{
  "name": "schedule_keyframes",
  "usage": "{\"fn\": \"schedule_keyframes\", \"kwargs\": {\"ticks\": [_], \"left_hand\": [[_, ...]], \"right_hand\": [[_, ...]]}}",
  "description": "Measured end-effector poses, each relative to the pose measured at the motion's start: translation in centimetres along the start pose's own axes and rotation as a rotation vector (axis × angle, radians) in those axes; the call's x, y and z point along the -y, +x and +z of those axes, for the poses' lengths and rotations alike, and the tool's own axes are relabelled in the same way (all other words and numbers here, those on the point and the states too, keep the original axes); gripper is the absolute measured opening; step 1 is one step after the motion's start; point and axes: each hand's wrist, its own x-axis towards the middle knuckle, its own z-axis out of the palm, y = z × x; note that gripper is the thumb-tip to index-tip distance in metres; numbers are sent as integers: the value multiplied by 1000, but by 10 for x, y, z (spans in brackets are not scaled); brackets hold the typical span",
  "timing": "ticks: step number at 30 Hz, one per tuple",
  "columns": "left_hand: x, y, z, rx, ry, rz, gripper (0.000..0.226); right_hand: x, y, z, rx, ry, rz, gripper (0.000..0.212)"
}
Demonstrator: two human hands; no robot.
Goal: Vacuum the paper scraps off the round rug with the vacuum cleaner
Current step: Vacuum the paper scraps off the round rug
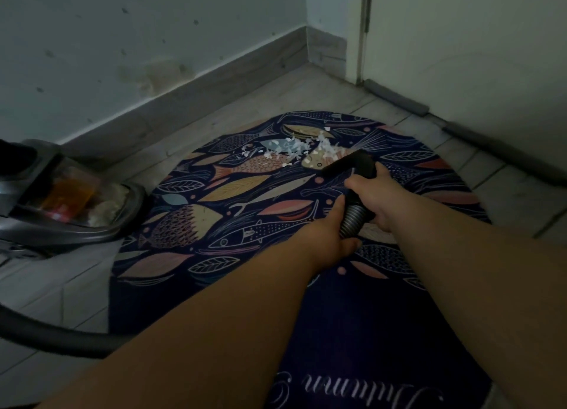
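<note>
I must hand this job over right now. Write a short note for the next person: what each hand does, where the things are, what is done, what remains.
Left hand: grips the ribbed hose.
Right hand: grips the black nozzle.
The nozzle mouth is at the right edge of the paper scraps, on the far part of the rug. The vacuum cleaner stands left of the rug.
Done: nozzle brought to the pile.
Left: many scraps lie on the rug; vacuum them all.

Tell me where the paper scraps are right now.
Head view: the paper scraps lie clustered on the far part of the round rug, just left of the black nozzle tip.
</note>
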Motion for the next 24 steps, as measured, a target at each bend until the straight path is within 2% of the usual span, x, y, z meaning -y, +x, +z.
{"fn": "schedule_keyframes", "kwargs": {"ticks": [14,24], "left_hand": [[-34,22,19,34,-14,35,90],[-25,25,12,40,-30,11,88]], "right_hand": [[-7,2,-48,-134,-33,-33,81],[-11,14,-36,-94,-24,-51,86]]}}
